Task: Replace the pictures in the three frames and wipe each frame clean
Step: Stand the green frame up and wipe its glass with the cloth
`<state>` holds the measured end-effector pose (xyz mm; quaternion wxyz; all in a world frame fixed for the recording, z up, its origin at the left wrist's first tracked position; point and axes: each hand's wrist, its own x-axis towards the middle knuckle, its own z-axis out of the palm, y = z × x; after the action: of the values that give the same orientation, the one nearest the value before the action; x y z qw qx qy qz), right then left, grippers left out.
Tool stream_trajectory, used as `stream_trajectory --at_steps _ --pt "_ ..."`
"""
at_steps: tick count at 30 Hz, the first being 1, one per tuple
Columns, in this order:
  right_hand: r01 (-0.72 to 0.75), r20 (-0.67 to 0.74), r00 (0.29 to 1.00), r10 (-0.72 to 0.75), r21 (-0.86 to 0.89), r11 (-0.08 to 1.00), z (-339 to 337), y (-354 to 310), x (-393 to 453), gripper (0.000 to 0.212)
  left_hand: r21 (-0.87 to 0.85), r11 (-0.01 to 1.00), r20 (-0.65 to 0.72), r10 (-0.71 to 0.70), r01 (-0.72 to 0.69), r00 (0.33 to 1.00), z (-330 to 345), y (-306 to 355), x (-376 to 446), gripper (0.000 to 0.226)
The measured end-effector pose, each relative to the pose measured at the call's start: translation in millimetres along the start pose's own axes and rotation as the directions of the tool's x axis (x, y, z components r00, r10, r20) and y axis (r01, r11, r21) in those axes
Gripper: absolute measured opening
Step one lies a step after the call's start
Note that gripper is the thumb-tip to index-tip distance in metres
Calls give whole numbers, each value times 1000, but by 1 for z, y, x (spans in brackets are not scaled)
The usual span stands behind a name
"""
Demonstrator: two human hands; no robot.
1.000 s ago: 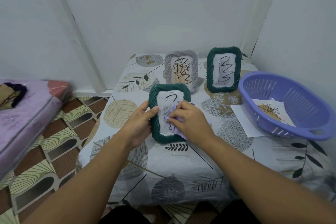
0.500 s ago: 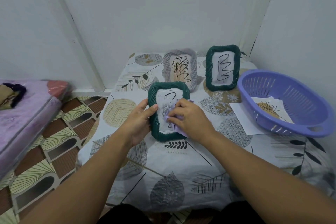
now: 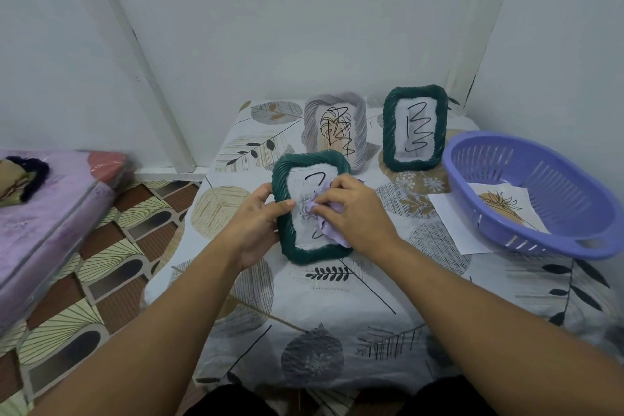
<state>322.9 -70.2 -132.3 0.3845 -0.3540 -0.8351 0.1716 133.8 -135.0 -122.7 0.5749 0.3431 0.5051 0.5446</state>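
A dark green picture frame (image 3: 305,253) stands tilted near the middle of the table, its glass marked with black scribble. My left hand (image 3: 256,223) grips its left edge, thumb across the front rim. My right hand (image 3: 354,213) presses a crumpled lilac cloth (image 3: 332,230) against the glass. Behind it a grey frame (image 3: 312,125) stands upright with a scribbled leaf picture. To the right, a second green frame (image 3: 388,132) stands upright with scribbled glass.
A purple plastic basket (image 3: 574,246) at the right holds a picture sheet (image 3: 503,206); a white paper (image 3: 456,223) lies partly under it. The table wears a leaf-print cloth (image 3: 337,314). Walls close in behind and right. A purple mattress (image 3: 50,213) lies at left.
My right hand with the cloth has shifted slightly over the glass of the near green frame. My left hand keeps its hold on the frame's left edge.
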Motion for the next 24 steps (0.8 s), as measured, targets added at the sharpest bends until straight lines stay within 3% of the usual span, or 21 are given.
stream_trajectory --at_steps 6,10,13,24 --pt "7 -110 994 3 92 996 2 7 32 12 -38 999 -1 31 -31 1000 -3 15 25 29" --pt "-25 -104 994 33 75 997 9 17 43 13 -15 1000 -2 -4 4 1000 -7 18 40 32" --pt "-52 -93 993 68 170 984 6 17 41 11 21 999 8 -46 46 999 -5 23 41 35" --pt "-66 -219 971 95 137 988 -2 8 34 17 33 998 -21 -55 56 998 2 15 20 36"
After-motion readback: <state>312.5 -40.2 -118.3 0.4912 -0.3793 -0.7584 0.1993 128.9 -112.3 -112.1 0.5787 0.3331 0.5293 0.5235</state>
